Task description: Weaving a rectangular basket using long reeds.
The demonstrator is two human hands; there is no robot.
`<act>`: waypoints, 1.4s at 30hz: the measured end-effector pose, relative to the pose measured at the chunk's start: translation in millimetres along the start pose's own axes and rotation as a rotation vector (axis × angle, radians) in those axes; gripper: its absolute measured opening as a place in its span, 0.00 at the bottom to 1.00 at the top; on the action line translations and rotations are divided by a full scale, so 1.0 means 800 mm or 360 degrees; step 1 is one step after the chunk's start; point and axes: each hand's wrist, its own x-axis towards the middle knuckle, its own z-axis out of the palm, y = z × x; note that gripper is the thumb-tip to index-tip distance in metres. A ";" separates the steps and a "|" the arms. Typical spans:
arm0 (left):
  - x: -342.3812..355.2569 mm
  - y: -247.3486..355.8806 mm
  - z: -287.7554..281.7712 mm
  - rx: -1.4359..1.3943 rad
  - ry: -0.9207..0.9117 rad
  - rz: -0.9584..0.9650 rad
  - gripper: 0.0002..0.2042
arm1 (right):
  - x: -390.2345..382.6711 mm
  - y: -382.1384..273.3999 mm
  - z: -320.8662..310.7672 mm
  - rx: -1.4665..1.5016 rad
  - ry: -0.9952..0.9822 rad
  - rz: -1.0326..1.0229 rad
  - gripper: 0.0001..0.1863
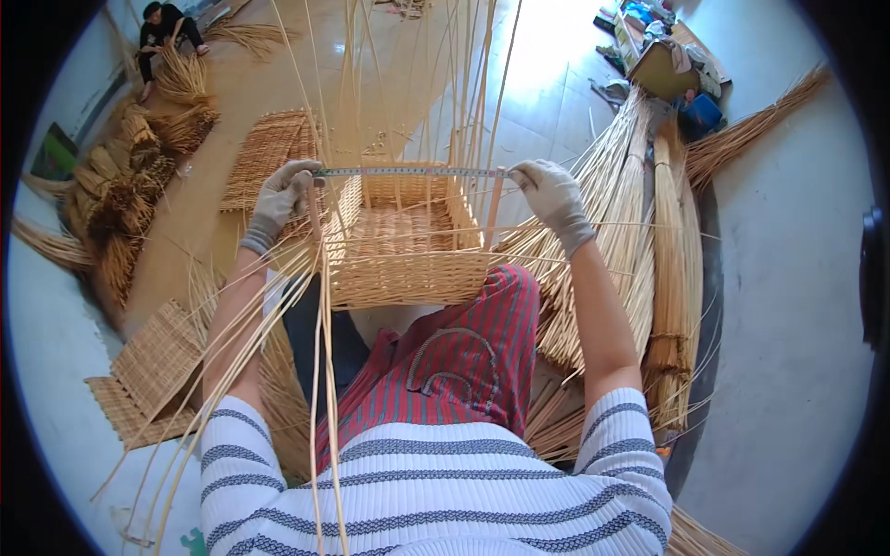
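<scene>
A partly woven wicker basket point(408, 276) rests at my knees, long uncut stakes rising from its far side and loose strands trailing toward me on the left. Over its opening runs a tape measure point(408, 171), stretched straight from side to side. My left hand point(281, 202), in a pale work glove, pinches one end beside the basket's left edge. Gloved likewise, my right hand point(554, 198) is closed on the other end, slightly beyond the right edge. Upright flat strips stand near each hand at the basket's sides.
Long bundles of peeled willow rods point(663, 250) lie to my right by the wall. Woven panels point(269, 153) are on the floor beyond my left hand, with other panels point(153, 366) nearer. Dark bundles point(130, 185) line the left wall. Another person point(167, 32) sits far left.
</scene>
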 end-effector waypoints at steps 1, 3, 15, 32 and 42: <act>0.000 0.000 0.003 -0.0008 -0.0021 0.0010 0.16 | 0.000 0.000 -0.005 -0.0012 -0.0004 0.0005 0.12; -0.003 0.003 -0.001 0.0016 -0.0043 -0.0034 0.15 | -0.005 -0.012 0.000 0.0167 0.0206 -0.0066 0.15; 0.018 -0.013 -0.004 0.0107 0.0029 0.0102 0.05 | 0.017 -0.031 0.024 0.0240 -0.0184 0.0334 0.20; 0.016 -0.005 -0.010 0.0023 -0.0076 0.0163 0.10 | 0.015 -0.029 0.014 0.0150 -0.0200 0.0420 0.20; 0.005 0.004 -0.005 0.0123 -0.0047 0.0000 0.08 | 0.021 -0.022 -0.003 0.0341 -0.0481 0.0274 0.22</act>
